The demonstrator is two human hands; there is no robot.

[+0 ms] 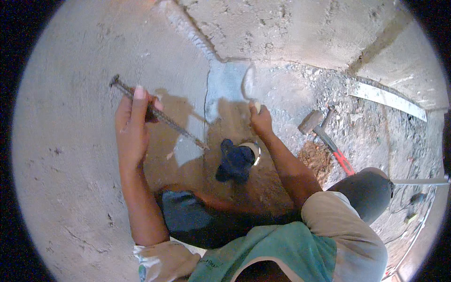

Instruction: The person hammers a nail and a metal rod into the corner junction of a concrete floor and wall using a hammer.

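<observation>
My left hand (135, 116) grips a long, rough metal rod (169, 123), chisel-like with a flared head at its upper end. The rod slants down to the right. Its lower tip appears at the dark joint line (205, 105) between two concrete surfaces; whether it touches cannot be told. To the right, my right hand (261, 121) is closed around a small pale piece (258, 106), mostly hidden by the fingers. Just above that hand is a blurred, pale curved shape (248, 83) of unclear kind. Between my forearms lies a dark blue crumpled bundle (235, 161) against a pale ring (256, 152).
A club hammer (310, 122) with a red and black handle lies on the right among rubble (322, 93). Reddish-brown soil (314, 158) is beside it. Farther right are a white strip (391, 101), a pale bar (421, 181) by my knee (366, 194), and thin cables (398, 211).
</observation>
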